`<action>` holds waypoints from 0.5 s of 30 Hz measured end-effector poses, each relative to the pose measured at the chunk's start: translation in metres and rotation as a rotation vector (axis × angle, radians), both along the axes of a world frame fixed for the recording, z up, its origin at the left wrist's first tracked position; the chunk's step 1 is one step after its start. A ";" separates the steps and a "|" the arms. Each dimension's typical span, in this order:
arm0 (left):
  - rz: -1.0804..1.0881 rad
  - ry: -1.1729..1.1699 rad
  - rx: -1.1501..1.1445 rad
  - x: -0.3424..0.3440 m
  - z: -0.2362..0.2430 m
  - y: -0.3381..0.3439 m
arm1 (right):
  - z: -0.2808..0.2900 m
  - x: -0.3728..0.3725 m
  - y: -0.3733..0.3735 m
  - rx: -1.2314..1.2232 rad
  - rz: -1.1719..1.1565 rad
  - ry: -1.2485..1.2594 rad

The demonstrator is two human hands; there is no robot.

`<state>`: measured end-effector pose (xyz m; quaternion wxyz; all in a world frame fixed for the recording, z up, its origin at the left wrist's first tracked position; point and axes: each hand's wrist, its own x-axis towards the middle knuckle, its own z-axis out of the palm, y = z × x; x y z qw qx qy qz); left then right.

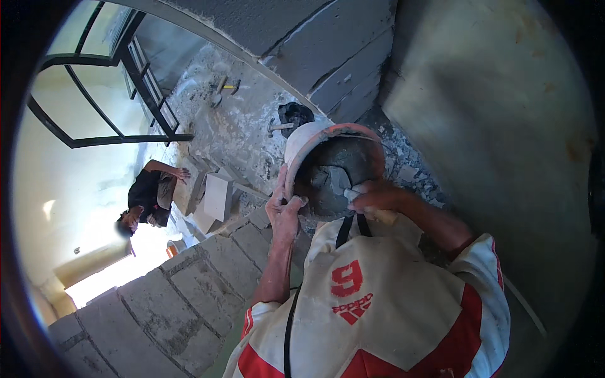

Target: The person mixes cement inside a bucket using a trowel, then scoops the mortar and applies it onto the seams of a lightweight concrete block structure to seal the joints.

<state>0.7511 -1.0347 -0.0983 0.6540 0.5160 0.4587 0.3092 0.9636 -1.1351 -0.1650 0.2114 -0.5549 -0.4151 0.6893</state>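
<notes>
A pale, mortar-smeared bucket (pixel 305 143) is tilted in front of me with its mouth toward my body. Wet grey mortar (pixel 343 151) fills much of what I can see inside it. My left hand (pixel 285 208) grips the bucket's near left side, thumb over the rim. My right hand (pixel 377 196) is closed round the handle of a trowel (pixel 339 179), whose mortar-coated blade reaches into the mortar. The bucket's underside and what supports it are hidden.
Grey block walls stand ahead (pixel 340 50) and at lower left (pixel 189 302); a plastered wall (pixel 504 126) rises on the right. Pale blocks (pixel 217 196) and a crouching person (pixel 153 192) are left. A hammer (pixel 279 127), black bag (pixel 295 114) and rubble (pixel 403 157) lie beyond the bucket.
</notes>
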 end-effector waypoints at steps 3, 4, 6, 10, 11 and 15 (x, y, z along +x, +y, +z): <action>-0.039 0.003 0.004 -0.016 -0.026 0.006 | 0.020 0.001 -0.003 -0.190 -0.040 0.365; 0.015 -0.031 -0.034 -0.013 -0.024 0.003 | 0.015 0.000 -0.005 -0.184 -0.084 0.473; 0.056 -0.069 -0.067 -0.009 -0.020 0.005 | 0.012 0.000 -0.010 -0.166 -0.137 0.581; 0.172 -0.115 -0.251 -0.011 -0.020 0.001 | 0.033 -0.007 -0.024 -0.109 -0.287 0.874; 0.227 -0.110 -0.267 -0.011 -0.020 0.001 | 0.037 -0.010 -0.027 -0.107 -0.346 0.915; 0.148 -0.168 -0.307 -0.022 -0.035 0.001 | 0.044 -0.022 -0.039 -0.059 -0.456 0.881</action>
